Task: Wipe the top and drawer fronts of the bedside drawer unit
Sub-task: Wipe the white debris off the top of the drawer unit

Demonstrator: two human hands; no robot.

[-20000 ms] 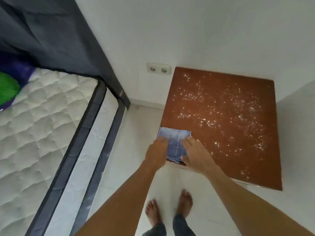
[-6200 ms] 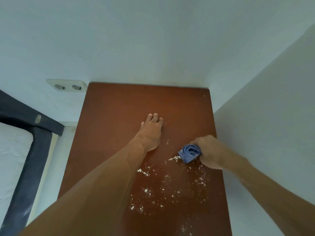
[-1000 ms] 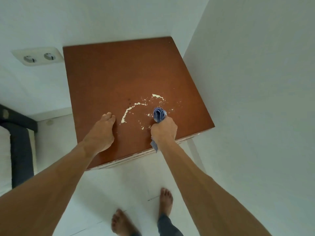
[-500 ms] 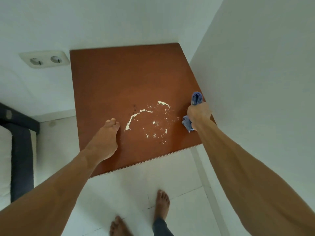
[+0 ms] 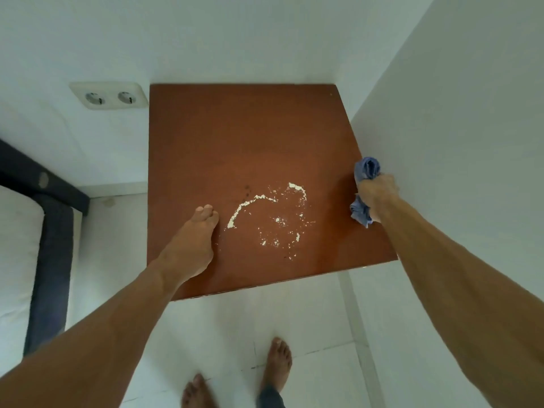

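Observation:
The brown top of the drawer unit (image 5: 235,136) fills the middle of the head view, seen from straight above. White crumbs (image 5: 273,219) are gathered in a curved patch at its front middle. My left hand (image 5: 192,242) lies flat on the top, fingers together, just left of the crumbs. My right hand (image 5: 376,198) is fisted around a bunched blue cloth (image 5: 366,169) at the top's right edge, against the wall. The drawer fronts are hidden below the top.
White walls close the unit in at the back and the right (image 5: 456,128). A double wall socket (image 5: 109,97) sits left of the unit. A bed with a dark frame (image 5: 53,245) stands at the left. My bare feet (image 5: 278,366) are on the white tiled floor.
My right hand with the cloth has swung from the crumb patch out to the right edge of the top. The left hand has stayed flat in place.

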